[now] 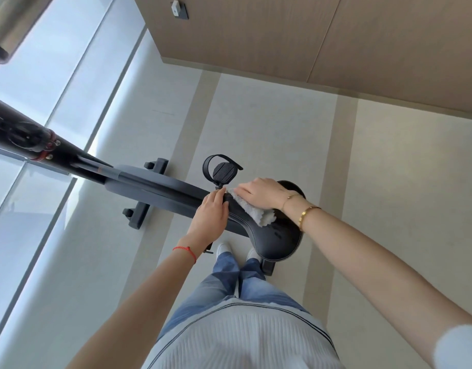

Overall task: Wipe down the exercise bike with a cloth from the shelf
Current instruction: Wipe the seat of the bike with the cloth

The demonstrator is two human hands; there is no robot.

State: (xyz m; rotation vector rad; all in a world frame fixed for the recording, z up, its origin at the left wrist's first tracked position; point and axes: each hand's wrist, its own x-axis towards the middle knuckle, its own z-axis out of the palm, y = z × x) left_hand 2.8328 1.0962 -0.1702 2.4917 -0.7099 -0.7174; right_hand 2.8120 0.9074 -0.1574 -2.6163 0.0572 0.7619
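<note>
Over pale floor [269, 123], right hand [259, 193] presses cloth [252, 209] onto saddle [277, 235].

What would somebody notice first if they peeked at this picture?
Probably the two hands in the middle: the right hand presses a fluffy grey cloth flat on the black bike saddle, while the left hand grips the saddle's narrow front. Next, the strapped pedal just above them, and the bike's dark frame stretching left toward the bright window.
</note>
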